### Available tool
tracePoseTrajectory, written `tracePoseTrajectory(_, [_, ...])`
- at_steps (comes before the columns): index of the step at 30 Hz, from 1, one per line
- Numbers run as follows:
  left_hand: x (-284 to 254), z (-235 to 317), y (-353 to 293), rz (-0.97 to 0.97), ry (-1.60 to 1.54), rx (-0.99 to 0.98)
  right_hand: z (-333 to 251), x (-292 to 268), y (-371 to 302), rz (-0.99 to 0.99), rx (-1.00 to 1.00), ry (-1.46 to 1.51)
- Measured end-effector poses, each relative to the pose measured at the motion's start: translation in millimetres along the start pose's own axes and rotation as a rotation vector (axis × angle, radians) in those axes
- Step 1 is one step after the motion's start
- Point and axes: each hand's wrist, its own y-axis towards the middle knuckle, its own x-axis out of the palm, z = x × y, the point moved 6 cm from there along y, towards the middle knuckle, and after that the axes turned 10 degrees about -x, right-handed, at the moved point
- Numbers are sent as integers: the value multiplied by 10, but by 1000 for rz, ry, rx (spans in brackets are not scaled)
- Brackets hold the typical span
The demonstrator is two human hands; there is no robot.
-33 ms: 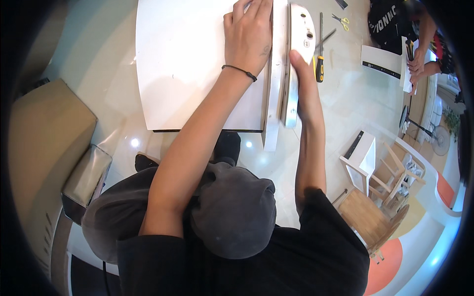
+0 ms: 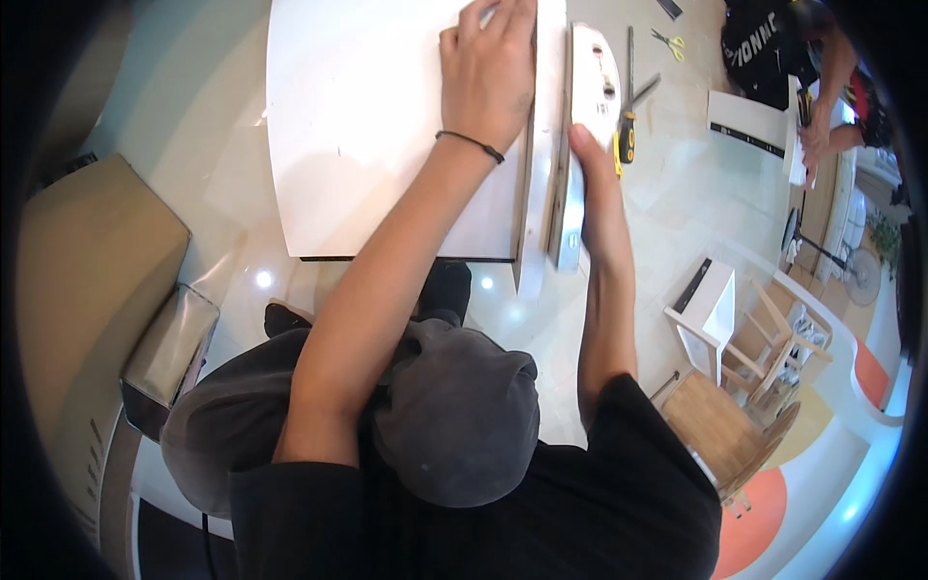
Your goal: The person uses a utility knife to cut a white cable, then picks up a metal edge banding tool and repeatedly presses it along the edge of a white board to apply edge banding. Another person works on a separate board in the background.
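Observation:
A large white panel (image 2: 358, 126) lies before me, with a long narrow white strip (image 2: 530, 217) along its right side. My left hand (image 2: 488, 87) rests on the panel against this strip. Its fingers are bent, and their tips run out of the picture, so what they grip is hidden. Just right of the strip, my right hand (image 2: 601, 193) is closed round a white board with holes (image 2: 592, 92). A metal rail (image 2: 568, 222) runs along that board's left side. A small gap shows between rail and strip.
Right of my right hand lie a yellow-and-black screwdriver (image 2: 628, 143) and yellow scissors (image 2: 671, 43). At far right another person's hands (image 2: 820, 130) work over a white panel (image 2: 746, 121). Wooden furniture (image 2: 715, 416) and a white box-shaped piece (image 2: 706, 314) stand lower right; a brown box (image 2: 106, 232) stands left.
My right hand has drawn the holed board and its rail slightly toward me. My left hand has hardly moved. The other person's hands have shifted a little.

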Motion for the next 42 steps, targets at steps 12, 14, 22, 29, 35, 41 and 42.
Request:
tracePoseTrajectory(12, [26,-20,48,-14,17,11,-263,249,1133,-151,-11,89])
tracePoseTrajectory(14, [45,-27,51,-7,23,13,-230,263,1274,-207,-113,156])
tracePoseTrajectory(22, [57,-40,34,-1,25,20,-325,275,926,-182,-175,93])
tracePoseTrajectory(29, [47,-38,31,20,12,39,-291,142,-51,-83,-243,-105])
tracePoseTrajectory(35, [58,-44,23,11,20,32,-65,-4,-974,-22,49,-149])
tracePoseTrajectory(41, [38,-28,25,32,-29,42,49,-2,-62,-21,-47,2])
tracePoseTrajectory(42, [37,-28,22,31,-30,44,3,48,179,-91,-103,-11])
